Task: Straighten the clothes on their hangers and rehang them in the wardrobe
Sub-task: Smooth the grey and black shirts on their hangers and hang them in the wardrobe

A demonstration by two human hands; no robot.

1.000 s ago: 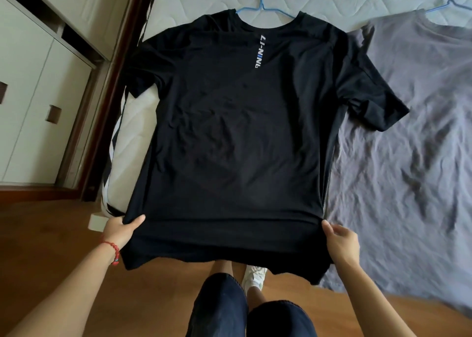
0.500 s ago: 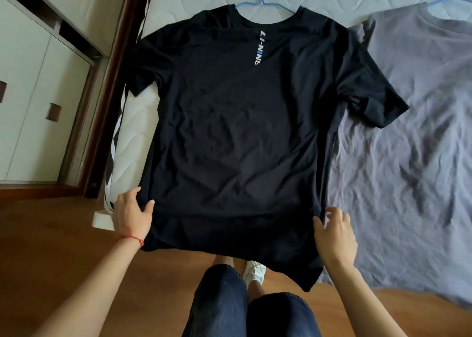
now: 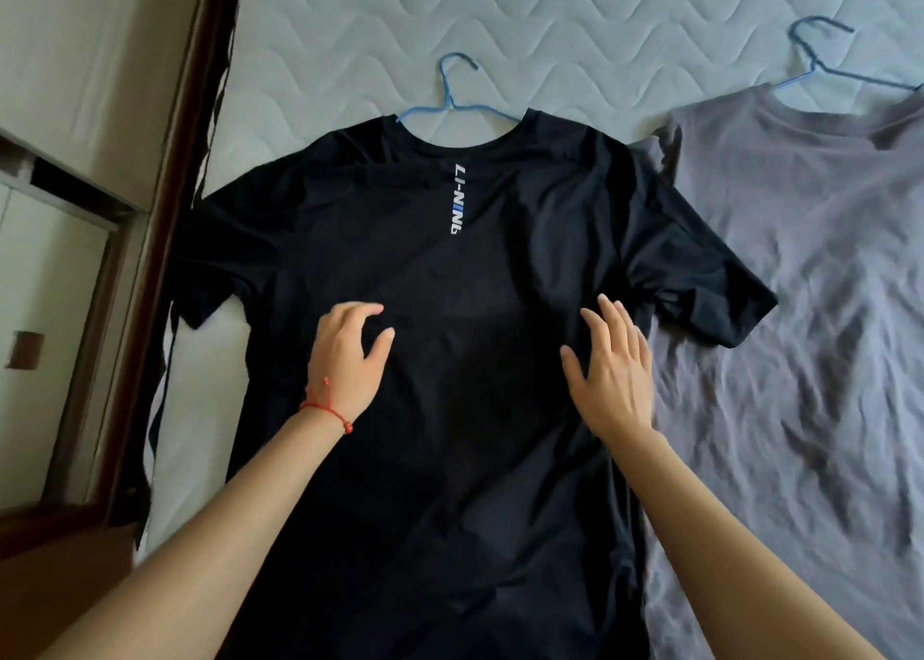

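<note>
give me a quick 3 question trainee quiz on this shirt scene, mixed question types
1. True or false: the black shirt lies on the mattress with a blue hanger in its collar.
2. Multiple choice: where is the grey shirt? A) beside the black shirt, on the right hand's side B) under the wardrobe C) held in the left hand
3. Fill in: the red bracelet is on the ___ wrist.

Key: 1 true; 2 A; 3 left. The left hand and right hand both rest on the black shirt.
</note>
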